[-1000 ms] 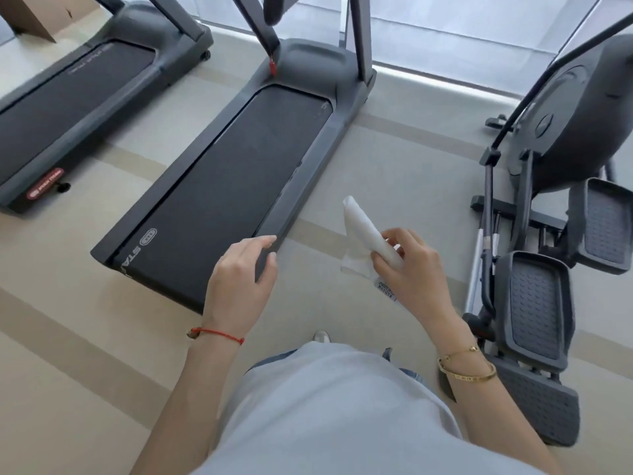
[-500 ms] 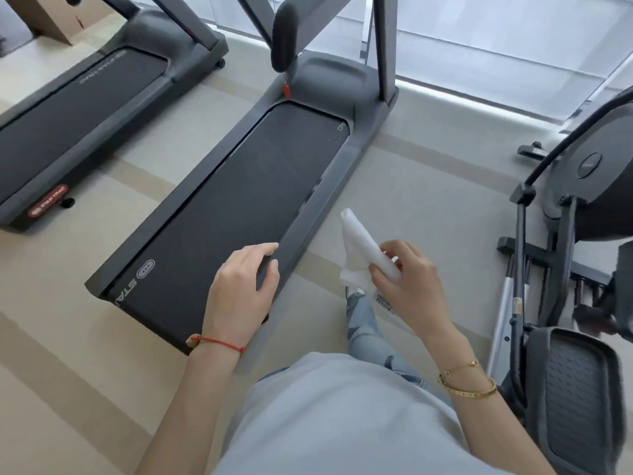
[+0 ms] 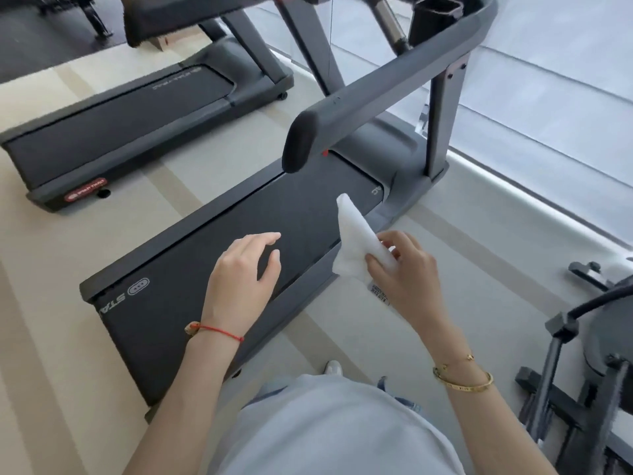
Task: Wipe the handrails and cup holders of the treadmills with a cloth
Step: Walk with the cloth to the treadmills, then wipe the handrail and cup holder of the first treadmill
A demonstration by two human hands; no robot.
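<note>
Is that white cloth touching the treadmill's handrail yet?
Apart. The head view shows the cloth held in the right hand with belt visible between it and the handrail.

Treadmill console (image 3: 435,8) cut off at top edge; cloth's label (image 3: 378,294) print too small.
</note>
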